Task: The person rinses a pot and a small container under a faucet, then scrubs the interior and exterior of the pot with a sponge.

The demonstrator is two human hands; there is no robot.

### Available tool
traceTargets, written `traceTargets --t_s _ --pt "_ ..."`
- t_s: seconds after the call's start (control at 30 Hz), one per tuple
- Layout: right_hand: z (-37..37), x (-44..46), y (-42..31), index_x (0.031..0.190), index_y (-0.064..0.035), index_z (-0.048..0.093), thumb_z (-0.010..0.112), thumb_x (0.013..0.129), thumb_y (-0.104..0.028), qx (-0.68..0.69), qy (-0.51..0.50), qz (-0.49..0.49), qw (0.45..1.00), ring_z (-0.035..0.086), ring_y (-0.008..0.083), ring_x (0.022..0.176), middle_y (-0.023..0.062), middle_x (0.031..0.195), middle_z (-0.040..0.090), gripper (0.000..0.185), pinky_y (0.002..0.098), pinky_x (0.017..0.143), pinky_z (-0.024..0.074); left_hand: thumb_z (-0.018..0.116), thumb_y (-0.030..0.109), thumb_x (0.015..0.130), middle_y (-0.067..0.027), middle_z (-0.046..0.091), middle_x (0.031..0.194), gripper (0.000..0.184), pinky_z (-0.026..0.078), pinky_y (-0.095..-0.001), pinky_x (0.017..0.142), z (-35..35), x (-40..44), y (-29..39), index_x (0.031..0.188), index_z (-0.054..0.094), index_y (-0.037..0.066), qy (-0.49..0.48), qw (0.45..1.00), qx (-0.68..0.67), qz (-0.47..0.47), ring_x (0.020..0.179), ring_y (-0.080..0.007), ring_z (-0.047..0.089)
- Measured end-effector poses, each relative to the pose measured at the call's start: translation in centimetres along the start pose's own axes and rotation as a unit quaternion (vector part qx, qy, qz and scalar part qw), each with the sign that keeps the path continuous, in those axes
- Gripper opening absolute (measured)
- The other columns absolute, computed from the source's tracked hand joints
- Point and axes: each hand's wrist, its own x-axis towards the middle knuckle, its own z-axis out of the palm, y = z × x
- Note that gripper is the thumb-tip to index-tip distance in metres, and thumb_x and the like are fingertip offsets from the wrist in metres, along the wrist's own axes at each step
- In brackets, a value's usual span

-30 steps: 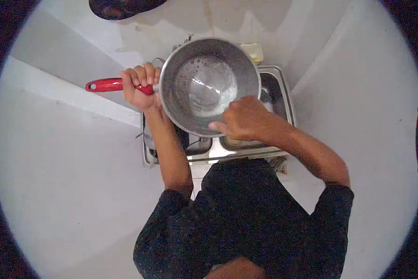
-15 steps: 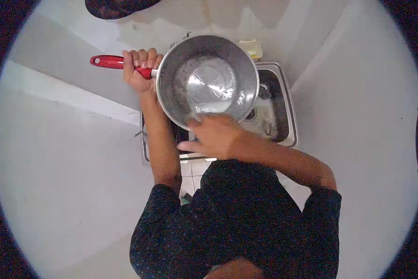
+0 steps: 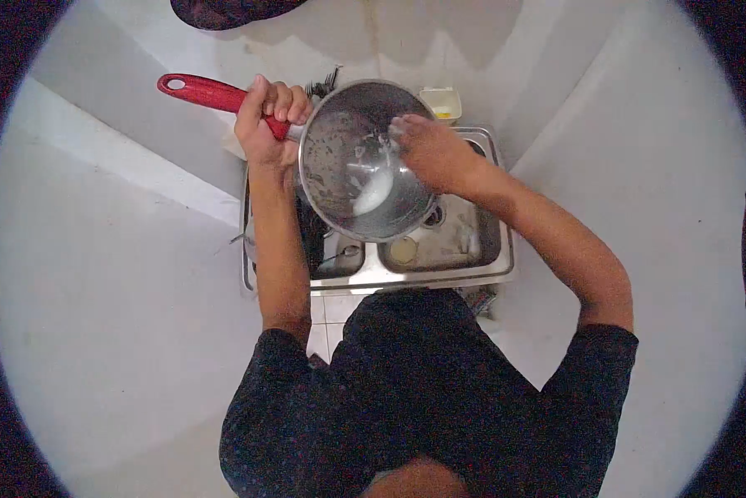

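A metal saucepan (image 3: 331,158) is held up over the sink, tilted so that its inside faces me. Its red handle (image 3: 203,91) points to the left, with my left hand (image 3: 269,124) wrapped round it close to the pan. My right hand (image 3: 435,153) reaches over the rim into the pan, its fingers curled near the upper right of the inside wall. Whatever those fingers may hold is hidden. White suds (image 3: 375,192) and wet streaks lie on the inside of the pan.
Below the pan is a double-basin steel sink (image 3: 381,278). A spoon (image 3: 350,251) lies in the left basin and a round yellowish thing (image 3: 403,250) in the right. Behind stand a white container (image 3: 441,102) and dark forks (image 3: 323,85). Walls rise on both sides.
My right hand has moved from the pan's near rim up into its upper right inside. The pan has shifted slightly right and tilted differently; my left hand keeps its hold.
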Motion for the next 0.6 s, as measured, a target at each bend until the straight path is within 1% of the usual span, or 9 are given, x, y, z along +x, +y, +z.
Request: traceTargets --t_s 0.03,0.13,0.17,0.23,0.27,0.33,0.43,0.53,0.6 --pt "1.5 0.6 -0.6 0.110 0.0014 0.066 0.056 0.079 -0.024 -0.008 0.036 0.011 0.999 0.045 0.0299 0.129 0.0176 0.128 0.057 0.041 0.0408 0.116 0.0256 0.050 0.028 0.097 -0.0024 0.037 0.054 0.043 0.033 -0.0303 0.051 0.9 -0.2 0.3 0.059 0.037 0.011 -0.005 1.000 0.010 0.000 0.056 -0.0170 0.040" --pt "2.3 2.6 -2.1 0.114 0.0023 0.064 0.054 0.079 -0.023 -0.043 0.019 0.039 0.998 0.044 0.0296 0.130 0.0178 0.130 0.056 0.044 0.0405 0.115 0.0265 0.049 0.026 0.097 -0.0029 0.036 0.054 0.043 0.033 -0.0302 0.051 1.7 -0.1 0.9 0.059 0.036 0.011 -0.042 0.999 0.025 0.007 0.057 -0.0170 0.040" --pt "2.3 3.1 -2.5 0.111 0.0025 0.065 0.054 0.079 -0.022 -0.038 -0.027 0.053 0.998 0.047 0.0302 0.128 0.0189 0.128 0.057 0.042 0.0415 0.112 0.0294 0.048 0.025 0.097 -0.0031 0.036 0.054 0.043 0.033 -0.0302 0.051 1.8 -0.1 1.0 0.059 0.035 0.010 -0.059 0.998 0.029 0.012 0.057 -0.0170 0.040" --pt "1.0 3.7 -3.6 0.107 0.0029 0.067 0.052 0.080 -0.022 -0.029 -0.112 0.080 0.990 0.052 0.0315 0.122 0.0211 0.124 0.059 0.039 0.0436 0.108 0.0352 0.047 0.025 0.097 -0.0033 0.036 0.054 0.043 0.034 -0.0301 0.051 2.7 -0.3 1.0 0.059 0.035 0.010 -0.053 0.997 0.037 0.037 0.056 -0.0170 0.040" --pt "0.3 3.8 -4.1 0.103 0.0027 0.068 0.051 0.080 -0.021 0.043 -0.172 0.057 0.982 0.055 0.0328 0.117 0.0219 0.118 0.061 0.037 0.0449 0.104 0.0382 0.047 0.025 0.097 -0.0035 0.035 0.054 0.043 0.034 -0.0300 0.051 2.9 -0.4 0.8 0.059 0.035 0.010 -0.049 0.997 0.040 0.047 0.056 -0.0169 0.040" --pt "-1.8 4.0 -5.0 0.097 0.0023 0.069 0.051 0.080 -0.018 0.180 -0.288 0.009 0.941 0.062 0.0353 0.106 0.0236 0.108 0.065 0.033 0.0476 0.096 0.0442 0.046 0.025 0.098 -0.0035 0.035 0.054 0.043 0.035 -0.0301 0.052 2.7 -0.4 0.5 0.059 0.035 0.010 -0.045 0.995 0.037 0.076 0.056 -0.0171 0.040" --pt "1.1 4.8 -6.7 0.090 0.0010 0.071 0.050 0.080 -0.015 0.385 -0.202 0.003 0.900 0.065 0.0381 0.092 0.0237 0.092 0.068 0.028 0.0481 0.087 0.0487 0.046 0.025 0.098 -0.0035 0.035 0.053 0.042 0.035 -0.0303 0.051 1.6 0.0 0.1 0.060 0.034 0.010 -0.057 0.991 0.050 0.109 0.056 -0.0173 0.040" --pt "-0.8 4.1 -5.1 0.090 -0.0008 0.071 0.052 0.078 -0.016 0.362 -0.167 -0.066 0.915 0.065 0.0379 0.092 0.0218 0.093 0.069 0.028 0.0458 0.084 0.0499 0.046 0.025 0.098 -0.0032 0.036 0.053 0.042 0.034 -0.0307 0.051 1.6 -0.2 0.1 0.060 0.034 0.011 -0.034 0.992 0.058 0.105 0.055 -0.0174 0.040" --pt "0.0 3.3 -3.4 0.090 -0.0007 0.071 0.053 0.078 -0.017 0.228 -0.161 -0.013 0.960 0.065 0.0382 0.090 0.0220 0.096 0.068 0.027 0.0463 0.084 0.0501 0.046 0.026 0.098 -0.0032 0.035 0.053 0.042 0.034 -0.0307 0.051 1.7 -0.3 0.1 0.061 0.034 0.011 -0.008 0.995 0.045 0.089 0.055 -0.0173 0.040"
